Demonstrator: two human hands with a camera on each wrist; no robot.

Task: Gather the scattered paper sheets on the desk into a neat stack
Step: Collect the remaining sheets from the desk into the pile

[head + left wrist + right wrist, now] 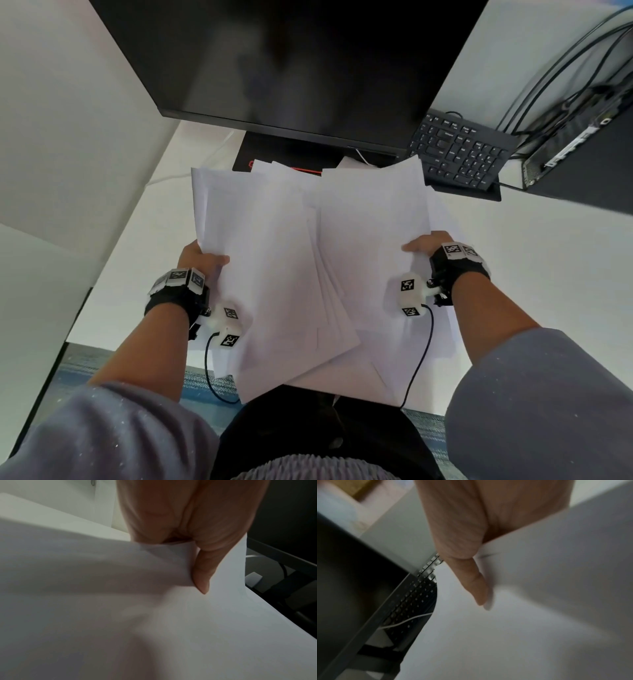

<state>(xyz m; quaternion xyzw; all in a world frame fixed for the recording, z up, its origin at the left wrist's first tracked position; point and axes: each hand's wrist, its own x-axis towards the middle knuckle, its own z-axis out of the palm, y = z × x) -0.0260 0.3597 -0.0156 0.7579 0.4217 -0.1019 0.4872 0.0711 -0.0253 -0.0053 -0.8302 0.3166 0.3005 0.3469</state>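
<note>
A loose, fanned bundle of white paper sheets [308, 260] is held between both hands in front of the monitor, its sheets askew and overlapping. My left hand [202, 258] grips the bundle's left edge, thumb on top. In the left wrist view the left hand [197, 547] has its thumb pressed on the paper [137, 615], with the fingers hidden underneath. My right hand [424, 245] grips the right edge the same way. The right wrist view shows the right hand [471, 568] with its thumb on top of the sheets [539, 601].
A black monitor [291, 61] stands close behind the papers on a dark base [274, 154]. A black keyboard [459, 154] and a computer case [582, 154] with cables lie at the right. The white desk [531, 257] extends right; a white partition [68, 120] stands left.
</note>
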